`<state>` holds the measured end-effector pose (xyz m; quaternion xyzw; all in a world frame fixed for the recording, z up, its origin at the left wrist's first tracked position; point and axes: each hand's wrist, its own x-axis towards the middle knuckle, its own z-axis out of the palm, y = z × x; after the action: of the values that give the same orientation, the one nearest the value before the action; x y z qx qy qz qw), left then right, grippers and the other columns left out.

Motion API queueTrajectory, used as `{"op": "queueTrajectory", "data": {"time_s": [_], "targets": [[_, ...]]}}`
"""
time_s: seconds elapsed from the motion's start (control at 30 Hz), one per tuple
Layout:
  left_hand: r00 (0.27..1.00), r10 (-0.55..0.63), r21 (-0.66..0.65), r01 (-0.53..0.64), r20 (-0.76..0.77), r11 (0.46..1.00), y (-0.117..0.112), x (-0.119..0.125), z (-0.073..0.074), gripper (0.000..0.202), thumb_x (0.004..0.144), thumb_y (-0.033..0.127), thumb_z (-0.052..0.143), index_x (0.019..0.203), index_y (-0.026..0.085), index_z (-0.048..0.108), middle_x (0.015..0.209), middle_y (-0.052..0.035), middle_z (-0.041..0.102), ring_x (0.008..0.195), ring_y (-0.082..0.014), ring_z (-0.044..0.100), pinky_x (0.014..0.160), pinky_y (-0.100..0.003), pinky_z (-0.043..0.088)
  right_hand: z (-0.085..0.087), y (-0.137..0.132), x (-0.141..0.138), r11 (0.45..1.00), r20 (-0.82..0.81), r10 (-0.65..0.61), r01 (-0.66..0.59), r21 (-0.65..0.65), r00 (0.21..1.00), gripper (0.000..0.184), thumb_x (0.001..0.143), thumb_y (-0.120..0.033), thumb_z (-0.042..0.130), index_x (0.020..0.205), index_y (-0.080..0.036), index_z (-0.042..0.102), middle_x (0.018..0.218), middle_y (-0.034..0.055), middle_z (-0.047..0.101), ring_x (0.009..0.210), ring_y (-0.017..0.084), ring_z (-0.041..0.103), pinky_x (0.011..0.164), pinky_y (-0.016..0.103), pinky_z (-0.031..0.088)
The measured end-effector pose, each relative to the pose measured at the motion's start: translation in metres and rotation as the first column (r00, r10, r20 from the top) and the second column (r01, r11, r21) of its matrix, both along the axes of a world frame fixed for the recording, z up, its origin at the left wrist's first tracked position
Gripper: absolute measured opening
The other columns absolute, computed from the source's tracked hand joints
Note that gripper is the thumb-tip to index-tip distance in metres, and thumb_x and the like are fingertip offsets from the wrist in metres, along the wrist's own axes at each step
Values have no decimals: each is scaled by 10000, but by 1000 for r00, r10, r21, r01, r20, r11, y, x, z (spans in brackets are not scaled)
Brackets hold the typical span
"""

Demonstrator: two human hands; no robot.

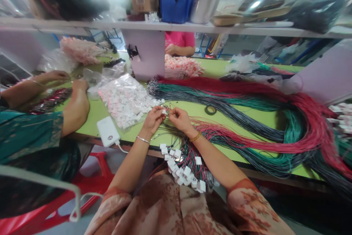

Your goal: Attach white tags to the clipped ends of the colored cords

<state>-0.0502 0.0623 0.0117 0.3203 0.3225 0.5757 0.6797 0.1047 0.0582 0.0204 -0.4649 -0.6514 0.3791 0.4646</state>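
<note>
My left hand [154, 118] pinches a small white plastic connector [164, 111] just above the green table [192, 109]. My right hand [178, 117] is closed in a pinch on thin wires [169, 111] right beside that connector, fingertips nearly touching those of the left hand. A bunch of red, green and grey wires with several white connectors [183, 171] hangs from under my hands over the table edge into my lap. A heap of loose white connectors [125, 100] on clear plastic lies just left of my left hand.
Long bundles of red, green and grey wire [275, 117] spread across the table to the right. A white power bank [108, 131] lies at the front edge. A tape roll [210, 110] sits mid-table. A co-worker's arms [74, 106] work at the left; another person [180, 43] sits opposite.
</note>
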Motion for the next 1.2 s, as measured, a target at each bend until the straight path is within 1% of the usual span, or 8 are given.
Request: {"op": "queueTrajectory", "data": {"time_s": [0.4,0.6,0.77,0.87,0.97,1.07,1.13,1.2], "targets": [[999,-42,-19,43,13,999,-5,-4,-1,263,647,215,797,828,135,623,824,-39,679,680,-95,590,655,-222,464,1,-2,0,996,83,-11,4,87,997,116,716,-281,571,679,-170,568,574,-40,509,523,90,417,532,222,332],[988,-14,76,26,-154,997,-8,0,-4,301,626,273,831,821,137,647,704,-3,641,620,-80,545,616,-212,429,-7,-1,-1,995,165,-13,-3,95,986,204,770,-353,589,683,-169,574,581,-36,523,527,92,417,536,224,317],[977,64,75,-49,-204,996,-9,1,-5,340,595,312,844,821,144,654,696,8,635,595,-72,519,587,-208,403,-11,0,-2,992,238,26,-54,110,971,194,826,-324,530,727,-168,589,648,-8,595,559,104,465,565,229,334],[969,80,98,-58,-235,994,-10,2,-5,326,602,314,832,813,147,648,681,11,626,603,-77,523,593,-209,406,-11,-2,-5,993,286,-4,-31,118,958,185,820,-306,533,693,-174,563,624,-7,576,544,107,439,551,234,315],[954,103,103,-77,-281,992,-10,1,-7,264,605,271,799,787,146,655,636,15,610,570,-77,513,562,-205,397,-11,0,-6,994,301,4,-36,103,954,191,819,-310,540,691,-171,562,623,-7,570,553,109,438,550,232,310],[931,169,50,-162,-322,986,-8,-3,-8,126,603,200,710,699,146,648,601,8,615,483,-61,461,468,-190,322,-10,8,3,995,277,58,-77,57,959,243,861,-335,496,712,-165,583,632,-10,571,566,110,452,559,225,325],[916,211,8,-222,-340,975,-6,-7,-9,60,590,175,651,639,148,627,598,-7,635,440,-53,421,423,-187,261,-10,14,10,995,349,66,-88,49,935,239,873,-310,483,724,-165,601,644,-6,585,583,115,465,576,229,332],[905,224,-19,-247,-362,969,-5,-9,-8,35,573,164,617,604,148,617,591,-19,644,422,-51,400,407,-185,232,-11,17,13,991,503,88,-128,46,860,166,847,-255,517,757,-170,628,704,12,626,630,130,505,605,238,343]]}}
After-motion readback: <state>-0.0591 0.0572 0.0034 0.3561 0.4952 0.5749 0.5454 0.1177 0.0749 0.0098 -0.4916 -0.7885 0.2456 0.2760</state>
